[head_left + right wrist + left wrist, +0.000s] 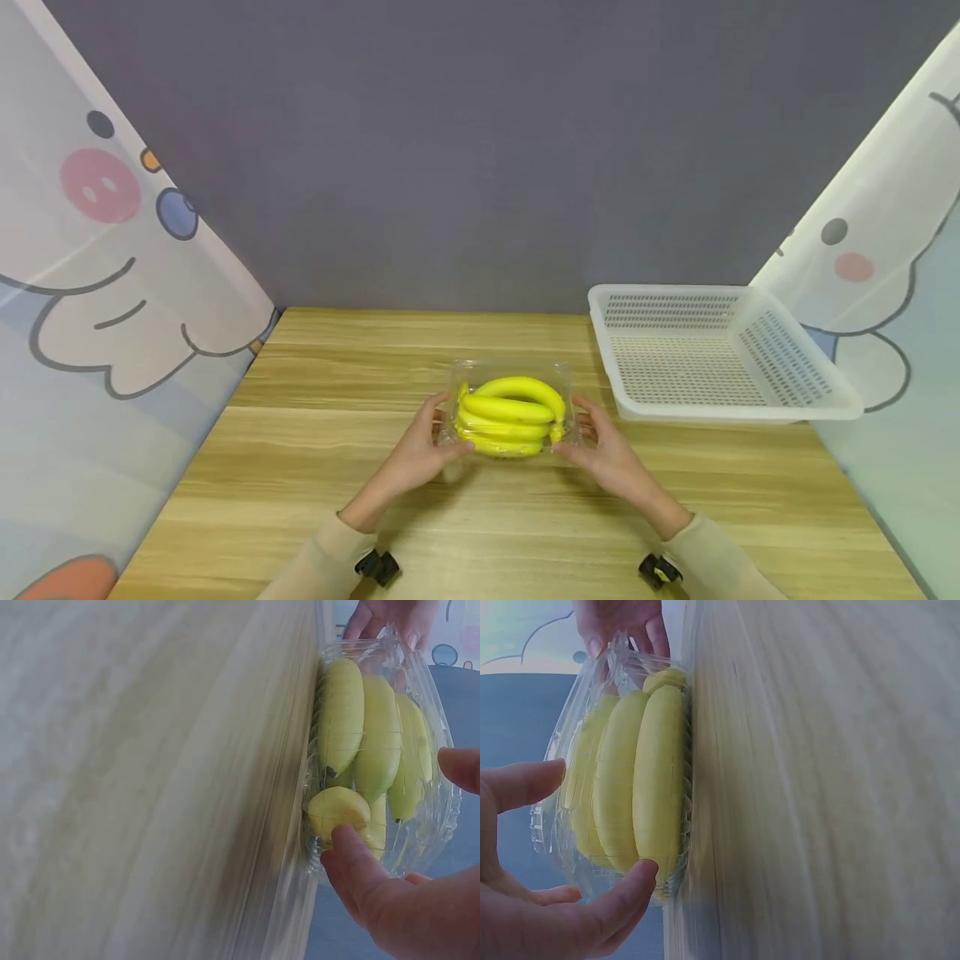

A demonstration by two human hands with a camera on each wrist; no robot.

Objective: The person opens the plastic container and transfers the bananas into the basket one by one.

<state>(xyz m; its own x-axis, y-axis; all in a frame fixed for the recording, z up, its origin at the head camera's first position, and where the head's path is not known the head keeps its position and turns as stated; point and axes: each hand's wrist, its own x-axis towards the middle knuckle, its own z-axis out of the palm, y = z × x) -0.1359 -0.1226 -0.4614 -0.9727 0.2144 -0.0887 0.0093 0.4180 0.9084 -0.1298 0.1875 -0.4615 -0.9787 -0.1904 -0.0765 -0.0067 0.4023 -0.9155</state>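
Observation:
A clear plastic box [510, 367] with several yellow bananas [510, 408] inside is at the middle of the wooden table. My left hand [420, 450] grips its left end, thumb at the near corner and fingers along the side. On the opposite end, my right hand [607, 454] holds it in the same way. Both wrist views show the bananas [622, 780] lying side by side behind the transparent wall, with fingertips against the box [442, 802]. Whether its base touches the tabletop or hovers just over it, I cannot tell.
A white perforated plastic basket [622, 400] stands at the back right of the wooden table [337, 500]. Behind the table rises a dark grey wall [450, 150]. Cartoon-printed curtains [67, 350] hang along both sides.

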